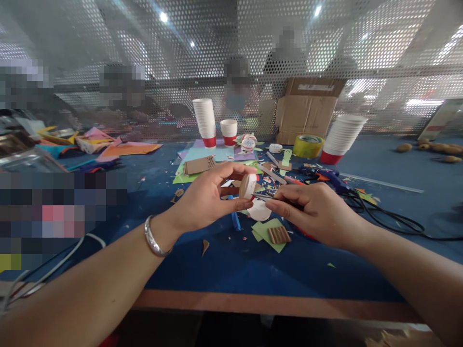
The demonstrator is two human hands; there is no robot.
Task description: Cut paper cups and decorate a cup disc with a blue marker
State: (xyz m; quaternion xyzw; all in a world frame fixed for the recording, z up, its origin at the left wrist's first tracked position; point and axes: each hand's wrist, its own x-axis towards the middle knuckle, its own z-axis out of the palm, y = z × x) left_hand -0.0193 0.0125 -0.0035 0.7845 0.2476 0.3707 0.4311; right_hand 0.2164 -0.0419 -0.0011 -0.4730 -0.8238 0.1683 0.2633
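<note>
My left fingers (237,206) pinch the white disc (248,187) nearly upright; my right fingers (291,193) grip scissors (264,196), blades pointing left toward it.

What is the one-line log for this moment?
left hand: holds white round piece; right hand: holds scissors toward piece; nearby: corrugated cardboard on green paper

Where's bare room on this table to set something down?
Two patches: along the front edge, nearer than the green paper; and at right, between the clear strip and brown lumps. Crowded: the middle, with paper pieces around left hand and right hand, stacked cups behind.
</note>
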